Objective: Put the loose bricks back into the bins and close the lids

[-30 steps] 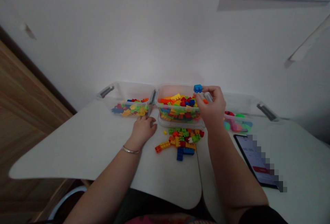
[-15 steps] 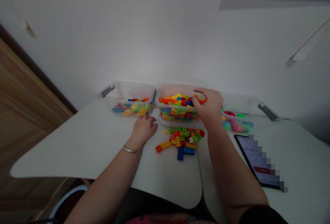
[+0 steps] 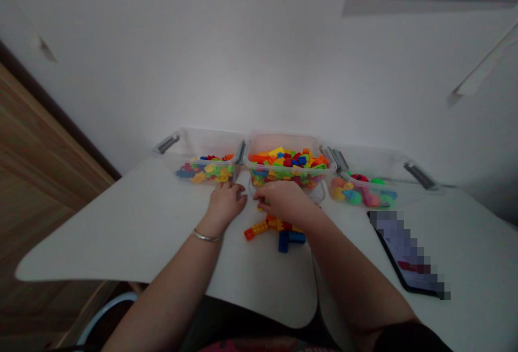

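My left hand (image 3: pixel 226 202) lies on the table with its fingers apart and nothing in them, just in front of the left box of bricks (image 3: pixel 206 162). Bent over the loose toy bricks (image 3: pixel 279 224), my right hand (image 3: pixel 286 201) has its thumb and fingertips closed around a small yellow brick (image 3: pixel 259 209) on the tabletop. Part of the pile is hidden under this hand. Orange, yellow, red and blue bricks show below it. Behind the hand stands the middle clear box (image 3: pixel 292 170), filled with mixed bricks.
A third clear box (image 3: pixel 364 183) with colourful rounded toys stands on the right. Nearer me on that side lies a phone (image 3: pixel 404 255). The boxes stand along the wall (image 3: pixel 259 60). A seam runs through the white table (image 3: pixel 267 287).
My right hand has come from over the middle box down and left to the loose bricks, and its fingers have drawn in around the small yellow one. My left hand has stayed put.
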### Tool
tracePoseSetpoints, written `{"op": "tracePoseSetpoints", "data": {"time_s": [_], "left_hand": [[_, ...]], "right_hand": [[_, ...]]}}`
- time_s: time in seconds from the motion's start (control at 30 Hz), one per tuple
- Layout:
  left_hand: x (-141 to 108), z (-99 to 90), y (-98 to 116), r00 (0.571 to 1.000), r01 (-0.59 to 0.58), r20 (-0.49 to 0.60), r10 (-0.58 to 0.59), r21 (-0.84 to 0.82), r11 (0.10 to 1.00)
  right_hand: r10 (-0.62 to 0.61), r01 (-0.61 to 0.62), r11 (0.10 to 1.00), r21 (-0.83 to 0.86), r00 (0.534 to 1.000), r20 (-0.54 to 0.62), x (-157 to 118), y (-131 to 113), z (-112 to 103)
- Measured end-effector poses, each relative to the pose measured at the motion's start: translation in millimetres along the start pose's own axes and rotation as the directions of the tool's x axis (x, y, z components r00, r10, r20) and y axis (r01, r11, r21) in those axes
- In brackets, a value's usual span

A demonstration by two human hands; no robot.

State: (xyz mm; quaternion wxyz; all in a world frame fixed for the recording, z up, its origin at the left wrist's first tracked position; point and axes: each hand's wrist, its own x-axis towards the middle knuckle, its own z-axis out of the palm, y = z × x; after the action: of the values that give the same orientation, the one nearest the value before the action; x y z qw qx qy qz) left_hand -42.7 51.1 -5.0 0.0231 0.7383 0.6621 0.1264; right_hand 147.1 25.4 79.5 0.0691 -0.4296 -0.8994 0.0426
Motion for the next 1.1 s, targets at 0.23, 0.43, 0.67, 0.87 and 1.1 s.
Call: {"op": "tracePoseSetpoints", "data": {"time_s": [0.23,0.43,0.67,0.87,1.1], "left_hand": [[-0.9,-0.8,1.1,1.0,0.008,-0.009,-0.008,0.012,1.0],[-0.5,0.9,0.4,1.0,0.009,-0.013,-0.009,0.008,1.0],[0.6,1.8,-1.1,1.0,-0.006,-0.011,0.006,0.01,1.0],[0.8,2.4,-0.9,1.0,0.006,-0.013,-0.006,-0.002,1.0],[0.7,0.0,0.2,1.0,0.013,0.015,-0.013,0.006,1.0]], "right_hand": [[0.045,-0.021,0.984,-0.178,0.99,0.132,13.6,-5.8,30.1],[0.042,-0.012,0.974,-0.227,0.991,0.127,16.0,-3.9,39.1],[-0.021,0.025,0.998,-0.053,0.998,0.065,6.2,0.3,12.7],[-0.01,0.03,0.999,0.042,0.915,-0.403,-18.5,26.8,-31.8],[0.452,-0.562,0.809,0.172,0.409,-0.793,-48.8,93.6,-48.8]]}}
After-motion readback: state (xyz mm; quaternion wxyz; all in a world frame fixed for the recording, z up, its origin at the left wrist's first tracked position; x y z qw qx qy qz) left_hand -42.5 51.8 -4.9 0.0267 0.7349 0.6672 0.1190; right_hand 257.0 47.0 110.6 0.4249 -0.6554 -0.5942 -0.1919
